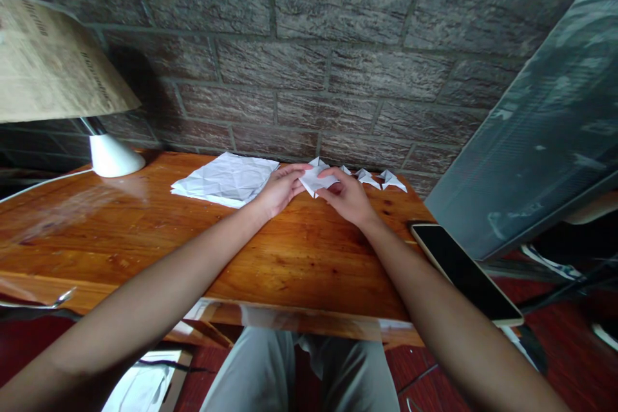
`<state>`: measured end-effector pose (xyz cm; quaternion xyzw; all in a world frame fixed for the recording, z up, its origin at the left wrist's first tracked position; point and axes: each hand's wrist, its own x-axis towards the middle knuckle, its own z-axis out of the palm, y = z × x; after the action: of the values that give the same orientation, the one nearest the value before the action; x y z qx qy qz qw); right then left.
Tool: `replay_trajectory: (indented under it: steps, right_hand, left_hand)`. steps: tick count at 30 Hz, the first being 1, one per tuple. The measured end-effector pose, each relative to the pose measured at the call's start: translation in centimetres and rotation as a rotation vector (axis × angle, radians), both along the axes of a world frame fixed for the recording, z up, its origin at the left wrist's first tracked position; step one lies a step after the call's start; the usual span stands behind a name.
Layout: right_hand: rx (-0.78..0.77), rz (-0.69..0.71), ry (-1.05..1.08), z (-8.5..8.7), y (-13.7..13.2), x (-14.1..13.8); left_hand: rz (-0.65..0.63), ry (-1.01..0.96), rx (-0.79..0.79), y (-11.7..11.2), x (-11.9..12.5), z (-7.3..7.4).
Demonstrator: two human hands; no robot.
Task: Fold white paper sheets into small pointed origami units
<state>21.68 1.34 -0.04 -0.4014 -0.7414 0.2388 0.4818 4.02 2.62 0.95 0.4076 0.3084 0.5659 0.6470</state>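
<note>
Fingers [295, 169] of left hand [281, 192], right hand [348, 197] pinching 1 folded paper [315, 180], counter [290, 264] rear | 3 folded pieces [393, 181] visible, right | 1 paper stack [226, 177], left | 1 tablet [466, 273] | 1 lamp [114, 156]

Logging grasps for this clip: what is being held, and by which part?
A folded white paper: the left hand holds its left side, the right hand its right side.

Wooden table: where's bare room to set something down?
Free: front middle of the wooden table, between left forearm and right forearm; left stretch, between lamp base, paper stack and left forearm. Crowded: back edge, with paper stack, left hand, folded paper, right hand and small folded pieces in a row; right edge, by the tablet.
</note>
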Motion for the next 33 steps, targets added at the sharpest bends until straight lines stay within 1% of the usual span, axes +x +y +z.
replay_trajectory:
  steps: [2, 5, 8, 10, 13, 17, 20, 25, 30, 33]
  right_hand:
    - [-0.007, 0.007, 0.041, 0.14, 0.05, -0.02]
    - [-0.047, 0.054, 0.087, 0.33, -0.11, -0.23]
    - [-0.096, 0.079, 0.092, 0.43, -0.4, -0.53]
    - [-0.123, 0.058, 0.126, 0.5, -0.53, -0.7]
    - [-0.144, 0.02, 0.24, 0.68, -0.52, -0.76]
    - [-0.179, -0.026, 0.384, 0.89, -0.24, -0.43]
    - [-0.193, -0.053, 0.369, 0.94, -0.13, -0.16]
    - [-0.155, -0.089, 0.318, 0.79, 0.02, -0.02]
    - [-0.131, -0.108, 0.309, 0.71, 0.27, 0.13]
    - [-0.112, -0.105, 0.305, 0.87, 0.14, 0.1]
  left_hand:
    - [-0.005, 0.004, 0.024, 0.1, -0.09, -0.14]
    - [0.005, -0.011, 0.065, 0.24, -0.27, -0.22]
    - [0.009, -0.01, 0.061, 0.36, -0.41, -0.2]
    - [-0.005, -0.008, 0.06, 0.4, -0.45, -0.19]
    - [-0.025, -0.005, 0.09, 0.33, -0.43, -0.21]
    - [-0.018, 0.08, 0.144, 0.09, -0.33, -0.37]
    - [0.005, 0.165, 0.202, 0.04, -0.33, -0.56]
    - [0.074, 0.296, 0.311, 0.13, -0.47, -0.59]
    - [0.047, 0.328, 0.315, -0.05, -0.39, -0.45]
    - [0.056, 0.323, 0.322, 0.03, -0.37, -0.5]
